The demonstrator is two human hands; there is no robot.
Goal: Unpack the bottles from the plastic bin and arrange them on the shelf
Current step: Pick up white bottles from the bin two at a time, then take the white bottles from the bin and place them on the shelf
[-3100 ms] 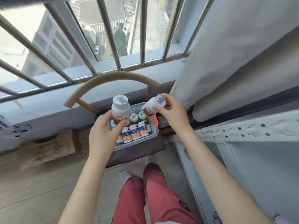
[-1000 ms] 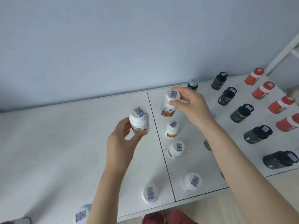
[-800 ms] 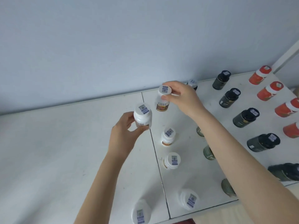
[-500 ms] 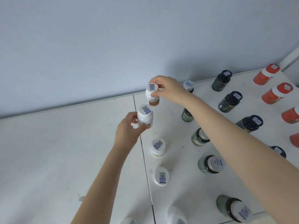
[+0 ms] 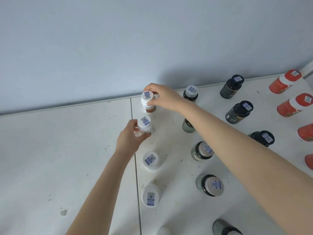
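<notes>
My right hand [image 5: 162, 97] grips the cap of a white bottle with a brown label [image 5: 148, 102], standing at the back of the white shelf [image 5: 67, 150] near the wall. My left hand [image 5: 131, 138] holds a second white bottle [image 5: 144, 124] by its side, just in front of the first. Two more white bottles [image 5: 151, 161] [image 5: 150, 195] stand in the same column toward me. The plastic bin is out of view.
To the right stand columns of green bottles with silver caps [image 5: 202, 150], dark bottles with black caps [image 5: 239, 111] and red bottles [image 5: 294, 105]. A seam [image 5: 133, 133] splits the shelf; its left panel is bare. A grey wall [image 5: 152, 39] rises behind.
I turned from the bin by the window to the shelf, carrying a white bottle in each hand. Both hands moved toward the wall and lowered the bottles into the white column.
</notes>
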